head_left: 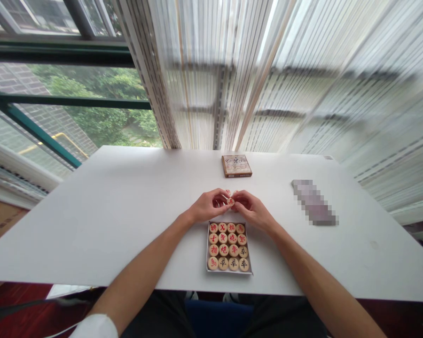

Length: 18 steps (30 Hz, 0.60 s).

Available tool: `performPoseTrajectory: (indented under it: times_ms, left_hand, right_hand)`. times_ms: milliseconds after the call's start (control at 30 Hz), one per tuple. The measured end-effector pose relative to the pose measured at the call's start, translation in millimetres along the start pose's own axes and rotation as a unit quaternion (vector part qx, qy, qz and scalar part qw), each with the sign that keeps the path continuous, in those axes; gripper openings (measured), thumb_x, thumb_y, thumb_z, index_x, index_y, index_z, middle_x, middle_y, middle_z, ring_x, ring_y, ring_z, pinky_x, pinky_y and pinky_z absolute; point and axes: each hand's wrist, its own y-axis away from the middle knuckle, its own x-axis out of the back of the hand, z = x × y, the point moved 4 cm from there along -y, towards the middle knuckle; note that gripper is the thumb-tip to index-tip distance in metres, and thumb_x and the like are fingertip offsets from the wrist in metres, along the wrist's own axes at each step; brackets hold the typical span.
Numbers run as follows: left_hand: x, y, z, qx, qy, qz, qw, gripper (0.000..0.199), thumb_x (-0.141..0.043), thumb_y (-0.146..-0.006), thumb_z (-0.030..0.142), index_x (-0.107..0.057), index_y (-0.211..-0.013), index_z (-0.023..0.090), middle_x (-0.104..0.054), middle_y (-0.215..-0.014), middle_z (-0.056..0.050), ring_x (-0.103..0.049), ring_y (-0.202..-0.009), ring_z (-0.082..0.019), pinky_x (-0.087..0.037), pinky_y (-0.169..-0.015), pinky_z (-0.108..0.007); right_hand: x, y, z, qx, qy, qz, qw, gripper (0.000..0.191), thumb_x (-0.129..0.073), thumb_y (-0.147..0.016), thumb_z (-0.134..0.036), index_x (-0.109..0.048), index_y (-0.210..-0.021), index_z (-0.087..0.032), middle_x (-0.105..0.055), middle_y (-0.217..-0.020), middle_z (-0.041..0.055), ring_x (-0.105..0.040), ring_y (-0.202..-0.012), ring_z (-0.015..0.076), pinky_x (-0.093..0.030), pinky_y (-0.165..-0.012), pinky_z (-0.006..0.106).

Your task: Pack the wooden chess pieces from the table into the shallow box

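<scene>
Over the white table my left hand (211, 204) and my right hand (251, 207) meet, their fingers closed in a pinch. A round wooden Chinese chess piece (230, 202) with a red character sits between the fingertips of both hands. Just beyond the fingers, two more red-marked pieces (228, 192) show in part; whether they are touched is hidden. Below my hands lies an open shallow box (208, 249), filled with rows of pieces. Most of these carry red characters, while several at the near right corner carry black ones.
A flat patterned box lid (237, 166) lies farther back on the table (134, 202). To the right is a pixelated rectangular object (313, 202). Striped curtains (204, 84) and a window (91, 101) stand behind the table. The table's front edge runs close to my body.
</scene>
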Motion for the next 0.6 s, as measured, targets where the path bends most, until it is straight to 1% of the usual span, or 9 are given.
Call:
performPoseTrajectory:
  times_ms: [100,167,433,600]
  left_hand:
    - [0.6,-0.6,-0.6,-0.005,0.002,0.004,1.0,0.032,-0.074,-0.086,0.033,-0.062,-0.11,0.015,-0.07,-0.095,-0.007,-0.069,-0.084,-0.016,-0.056,-0.072,-0.026]
    - [1.1,-0.8,-1.0,-0.007,-0.003,0.003,1.0,0.032,-0.074,-0.086,0.032,-0.062,-0.111,0.015,-0.07,-0.096,-0.007,-0.068,-0.085,-0.016,-0.056,-0.073,-0.027]
    - [1.7,-1.3,-1.2,-0.007,0.004,-0.009,1.0,0.029,-0.069,-0.09,0.033,-0.061,-0.112,0.015,-0.071,-0.098,-0.009,-0.069,-0.088,-0.018,-0.056,-0.076,-0.029]
    - [1.2,-1.2,-1.1,0.002,-0.005,-0.002,1.0,0.031,-0.071,-0.088,0.036,-0.062,-0.109,0.015,-0.072,-0.094,-0.007,-0.069,-0.084,-0.017,-0.056,-0.075,-0.028]
  right_hand:
    - [0.3,0.6,0.9,0.004,0.007,-0.002,1.0,0.024,-0.067,-0.09,-0.036,-0.063,-0.111,-0.023,-0.072,-0.103,0.0065,-0.071,-0.097,0.0226,-0.058,-0.088,0.039]
    - [0.5,0.9,1.1,0.005,0.012,-0.003,1.0,0.028,-0.069,-0.089,-0.036,-0.062,-0.112,-0.023,-0.073,-0.102,0.0068,-0.07,-0.096,0.0226,-0.059,-0.087,0.038]
    - [-1.2,1.2,-0.9,0.012,0.022,-0.005,1.0,0.028,-0.069,-0.089,-0.038,-0.06,-0.11,-0.022,-0.07,-0.098,0.0058,-0.068,-0.085,0.0191,-0.059,-0.076,0.033]
    - [-3.6,1.2,-1.8,0.014,0.031,-0.002,0.999,0.031,-0.07,-0.088,-0.041,-0.059,-0.11,-0.023,-0.069,-0.094,0.0041,-0.068,-0.082,0.0184,-0.059,-0.074,0.033]
